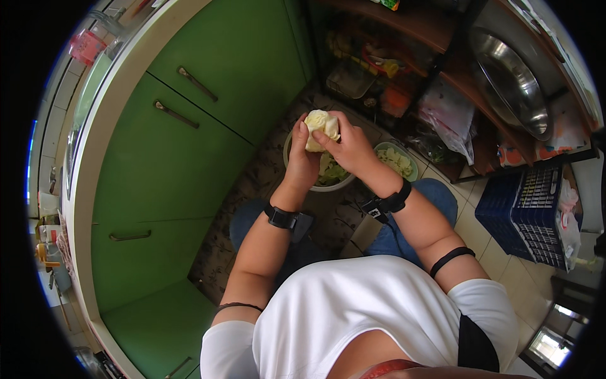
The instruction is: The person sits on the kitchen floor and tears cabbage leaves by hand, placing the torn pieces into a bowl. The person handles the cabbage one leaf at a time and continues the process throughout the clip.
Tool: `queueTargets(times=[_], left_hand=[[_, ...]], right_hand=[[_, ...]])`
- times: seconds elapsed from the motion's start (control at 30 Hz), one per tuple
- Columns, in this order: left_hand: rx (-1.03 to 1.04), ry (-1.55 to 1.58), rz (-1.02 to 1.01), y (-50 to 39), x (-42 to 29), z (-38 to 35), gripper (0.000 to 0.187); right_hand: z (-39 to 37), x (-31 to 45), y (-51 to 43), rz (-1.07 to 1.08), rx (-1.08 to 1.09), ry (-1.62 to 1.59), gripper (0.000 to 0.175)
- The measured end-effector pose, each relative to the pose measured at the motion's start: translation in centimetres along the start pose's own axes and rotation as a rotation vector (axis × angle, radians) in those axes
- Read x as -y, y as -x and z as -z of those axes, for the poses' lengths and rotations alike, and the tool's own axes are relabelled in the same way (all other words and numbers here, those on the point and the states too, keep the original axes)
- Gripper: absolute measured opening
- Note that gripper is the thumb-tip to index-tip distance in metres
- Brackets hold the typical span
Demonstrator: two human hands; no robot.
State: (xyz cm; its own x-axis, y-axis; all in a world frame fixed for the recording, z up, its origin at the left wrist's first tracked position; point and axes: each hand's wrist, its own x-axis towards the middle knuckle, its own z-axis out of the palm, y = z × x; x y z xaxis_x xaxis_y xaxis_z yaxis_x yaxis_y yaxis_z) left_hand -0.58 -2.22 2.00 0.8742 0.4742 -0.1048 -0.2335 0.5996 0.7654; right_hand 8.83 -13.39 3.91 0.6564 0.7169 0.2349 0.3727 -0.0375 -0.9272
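Observation:
Between both hands is a pale yellow-white head of leafy vegetable, likely cabbage (321, 129). My left hand (303, 154) grips its left side, the thumb pointing up along it. Around the right side curl the fingers of my right hand (348, 144), with that thumb lying across the front. Below the hands a large pale bowl (326, 188) holds torn green leaves (331, 171), its middle partly hidden by my hands and wrists. A smaller light green basin (414, 169) with pale leaf pieces (394, 161) stands on the floor to the right, beside my right forearm.
Green cabinets (175, 156) with metal handles rise at the left under a counter. Brown shelves (473, 94) at the upper right hold plastic bags and a large steel basin (513, 80). A dark blue plastic crate (521, 213) stands on the tiled floor at the right. My knees flank the bowl.

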Motion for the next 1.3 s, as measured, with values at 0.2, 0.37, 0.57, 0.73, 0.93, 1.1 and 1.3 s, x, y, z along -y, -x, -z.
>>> queueTargets(times=[0.2, 0.37, 0.57, 0.73, 0.93, 1.1, 1.3], left_hand=[[-0.147, -0.273, -0.235, 0.2, 2.1, -0.3, 0.056], [-0.218, -0.574, -0.454, -0.8, 2.9, 0.6, 0.046], [-0.305, -0.707, -0.432, -0.7, 3.8, 0.5, 0.038], [-0.346, -0.695, -0.375, -0.9, 5.0, 1.1, 0.038], [-0.097, -0.524, -0.156, -1.1, 2.0, 0.4, 0.049], [-0.028, -0.167, 0.268, 0.0, -2.9, -0.4, 0.078], [-0.159, 0.114, 0.404, -1.0, -1.9, 0.7, 0.052]], right_hand=[[-1.2, -1.1, -0.6, 0.022, -0.083, 0.168, 0.057], [-1.7, -1.9, -0.6, 0.075, -0.155, 0.193, 0.053], [-1.8, -2.9, -0.8, 0.061, -0.124, 0.323, 0.049], [-1.8, -4.2, -0.4, 0.037, -0.096, 0.331, 0.045], [-1.1, -5.2, -1.1, -0.033, -0.167, 0.195, 0.044], [1.0, -4.9, -2.3, -0.144, 0.022, -0.241, 0.038], [-0.8, -3.7, -0.4, -0.050, -0.026, 0.038, 0.062]])
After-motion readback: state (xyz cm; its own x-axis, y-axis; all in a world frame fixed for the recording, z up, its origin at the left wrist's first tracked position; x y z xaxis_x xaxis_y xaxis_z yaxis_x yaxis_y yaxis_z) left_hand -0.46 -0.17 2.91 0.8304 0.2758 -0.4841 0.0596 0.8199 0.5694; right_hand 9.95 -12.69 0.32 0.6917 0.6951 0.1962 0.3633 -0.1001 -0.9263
